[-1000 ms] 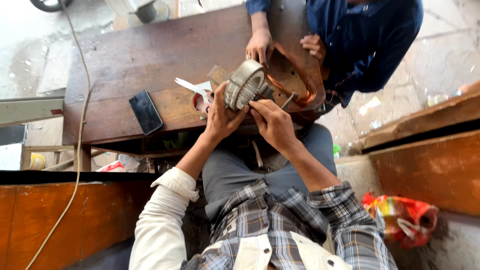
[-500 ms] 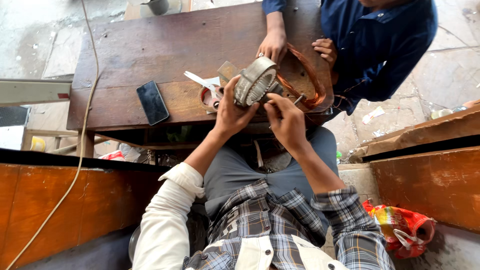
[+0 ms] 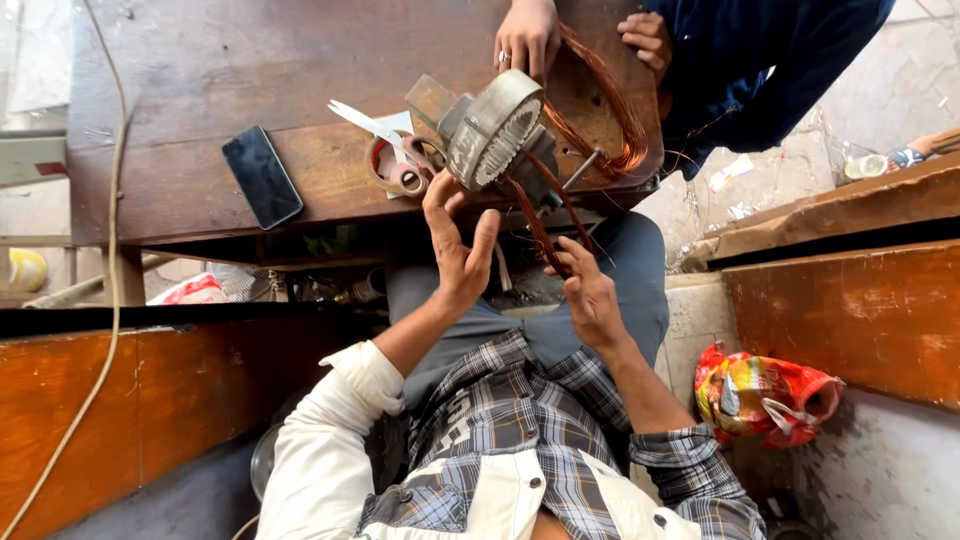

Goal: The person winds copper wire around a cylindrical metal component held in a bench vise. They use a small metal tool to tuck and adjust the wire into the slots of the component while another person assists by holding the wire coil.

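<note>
A grey metal motor stator (image 3: pixel 495 125) stands on edge at the front of the wooden table (image 3: pixel 200 80). My left hand (image 3: pixel 455 245), fingers spread, is raised just below the stator and holds nothing. My right hand (image 3: pixel 590 290) is pinched on a bundle of copper wire (image 3: pixel 535 215) that runs from the stator down toward my lap. Behind the stator lies a larger copper wire coil (image 3: pixel 610 105), held by another person's hands (image 3: pixel 527 35) in a blue sleeve.
Scissors (image 3: pixel 375 128) lie over a tape roll (image 3: pixel 400 172) left of the stator. A black phone (image 3: pixel 262 177) rests further left. A cord (image 3: pixel 112 250) hangs at the left. A colourful bag (image 3: pixel 765 392) sits on the floor at right, beside wooden boards (image 3: pixel 850 300).
My right hand has drawn back from the stator toward my lap, pulling the copper wire bundle. My left hand came off the stator and opened its fingers.
</note>
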